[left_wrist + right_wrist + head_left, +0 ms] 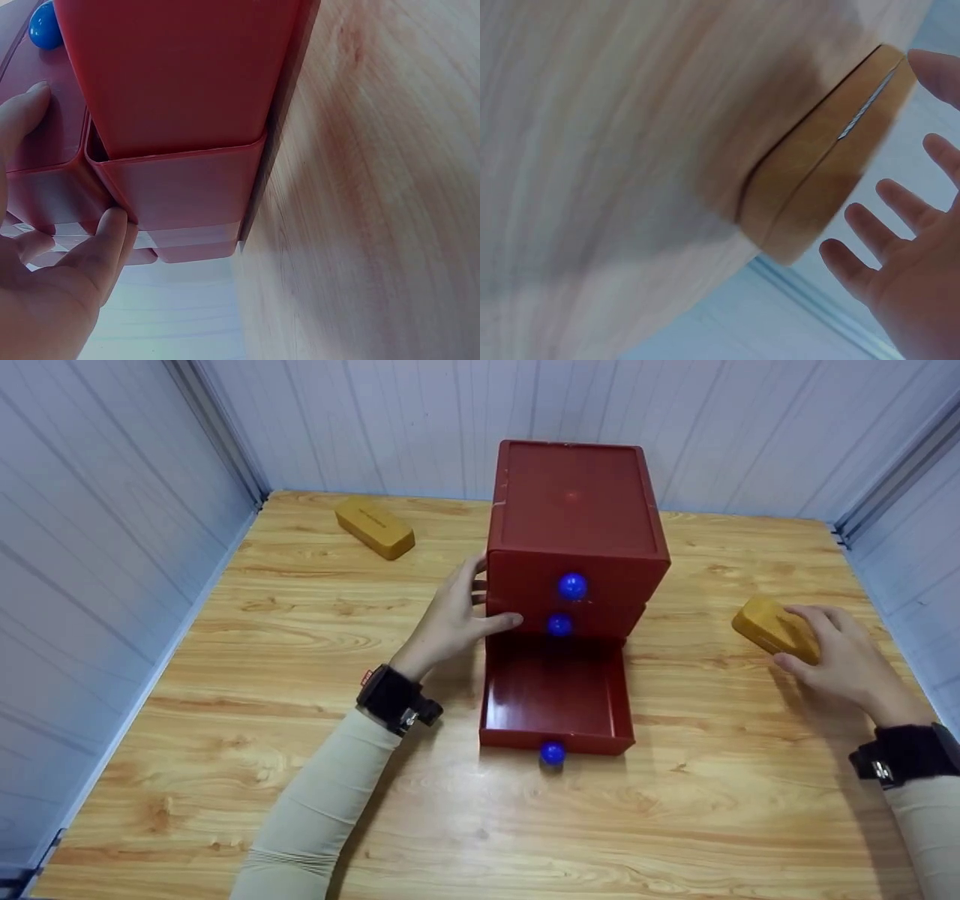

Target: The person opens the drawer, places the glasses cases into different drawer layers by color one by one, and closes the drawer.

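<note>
- Your right hand point(855, 660): fingers spread apart, with no firm hold; whether the thumb tip touches the case cannot be told.
- Yellow case point(765, 622): flat on the table point(697, 825), between that thumb and the fingers. Pressure from one side only would likely slide or turn it.
- Silvery strip point(868, 105): set along the case's seam, facing away from your palm. A squeeze across the seam might part the halves.
- Your left hand point(454, 615): well left of the right grip, thumb on the front of the red drawer box point(574, 502), fingers against its left side. Because it braces one corner only, a bump at the opposite side could twist the box.
- Bottom drawer point(517, 739): pulled out below your left thumb, between both hands. Weight on its front could tip the box; a low right hand could strike its wall.
- Blue knob point(553, 754): on that drawer's front, liable to catch a sleeve.
- Second yellow case point(373, 526): beyond your left hand, clear of both grips.
</note>
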A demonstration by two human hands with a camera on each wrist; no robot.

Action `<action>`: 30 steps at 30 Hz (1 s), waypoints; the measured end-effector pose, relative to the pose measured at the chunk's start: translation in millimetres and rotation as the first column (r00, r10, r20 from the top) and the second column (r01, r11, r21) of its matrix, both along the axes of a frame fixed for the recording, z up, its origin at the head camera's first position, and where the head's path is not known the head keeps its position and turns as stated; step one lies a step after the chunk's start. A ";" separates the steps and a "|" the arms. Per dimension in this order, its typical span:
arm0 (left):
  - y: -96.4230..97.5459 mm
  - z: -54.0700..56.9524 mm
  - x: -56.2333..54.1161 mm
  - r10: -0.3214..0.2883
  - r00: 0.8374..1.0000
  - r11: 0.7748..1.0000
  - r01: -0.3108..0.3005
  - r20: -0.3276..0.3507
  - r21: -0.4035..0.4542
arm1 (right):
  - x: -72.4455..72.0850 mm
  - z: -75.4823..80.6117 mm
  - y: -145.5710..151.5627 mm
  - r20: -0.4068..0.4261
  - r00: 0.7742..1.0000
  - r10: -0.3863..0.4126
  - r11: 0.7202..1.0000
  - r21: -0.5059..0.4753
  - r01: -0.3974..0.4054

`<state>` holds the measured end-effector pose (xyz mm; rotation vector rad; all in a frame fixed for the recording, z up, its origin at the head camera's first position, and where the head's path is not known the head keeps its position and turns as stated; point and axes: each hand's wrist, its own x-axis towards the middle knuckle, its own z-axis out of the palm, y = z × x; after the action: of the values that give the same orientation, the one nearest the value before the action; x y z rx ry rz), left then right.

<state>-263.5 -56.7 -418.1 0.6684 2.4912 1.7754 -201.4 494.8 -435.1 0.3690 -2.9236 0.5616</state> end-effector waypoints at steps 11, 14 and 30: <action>0.3 0.2 0.0 -0.011 1.000 1.000 0.011 0.007 0.025 | 1.1 -11.7 18.8 0.094 0.994 -0.060 0.997 0.052 0.055; 0.3 -0.6 -0.1 -0.013 1.000 1.000 0.013 0.004 0.027 | 1.8 -12.4 21.6 0.137 0.988 -0.066 0.997 0.055 0.059; 0.5 0.6 -0.6 -0.020 1.000 1.000 0.020 -0.017 0.023 | 12.5 -10.3 16.2 0.138 0.988 -0.074 0.988 0.146 0.053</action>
<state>-264.1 -56.2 -417.4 0.7106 2.4689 1.8027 -188.9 511.0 -445.3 0.2601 -3.1110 0.3867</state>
